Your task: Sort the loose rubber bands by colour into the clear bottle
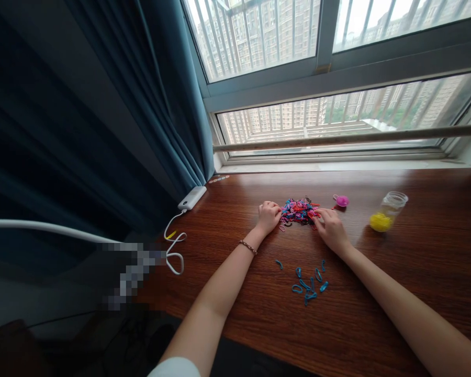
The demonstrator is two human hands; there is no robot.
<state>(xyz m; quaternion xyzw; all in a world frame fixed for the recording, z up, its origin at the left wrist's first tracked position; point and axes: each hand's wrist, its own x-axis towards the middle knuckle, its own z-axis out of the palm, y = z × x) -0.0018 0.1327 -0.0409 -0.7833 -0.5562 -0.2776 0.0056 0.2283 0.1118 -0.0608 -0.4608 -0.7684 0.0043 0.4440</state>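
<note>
Multicoloured loops (297, 211) lie heaped between left fingers (275, 208) and right fingers (322, 213)

We count one left hand (268, 218), one right hand (332, 228) and one heap of coloured bands (297, 210), whose number we cannot tell. Of blue bands (324, 286) lying apart, we count nine or ten. We see also one jar (394, 202), one pink ball (342, 201), one white device (192, 198) and one bracelet (248, 246).

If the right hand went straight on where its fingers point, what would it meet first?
The multicoloured pile; the right hand already seems to touch its edge, though contact is hard to judge.
</note>
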